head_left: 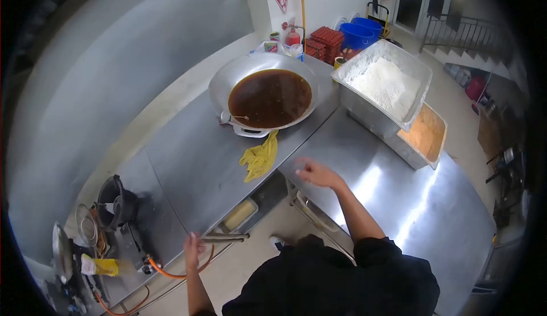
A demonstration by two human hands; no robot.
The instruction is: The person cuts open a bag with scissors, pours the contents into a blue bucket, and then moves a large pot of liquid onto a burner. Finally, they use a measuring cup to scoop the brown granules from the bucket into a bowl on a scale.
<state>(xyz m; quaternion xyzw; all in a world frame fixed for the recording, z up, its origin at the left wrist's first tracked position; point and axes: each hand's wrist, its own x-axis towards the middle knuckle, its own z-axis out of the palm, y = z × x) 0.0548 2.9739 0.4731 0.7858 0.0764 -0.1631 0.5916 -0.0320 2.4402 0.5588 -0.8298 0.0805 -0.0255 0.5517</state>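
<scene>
Left hand: rested on the counter's near edge, beside an orange hose; grip unclear.
Right hand: grip apart, fingers spread, just right of the yellow cloth.

A commercial kitchen is indicated: long steel worktops are ranged along a bare wall, a very large wok of dark liquid is set out, white flour is kept in a bulk tub, and a gas burner is fitted.
</scene>
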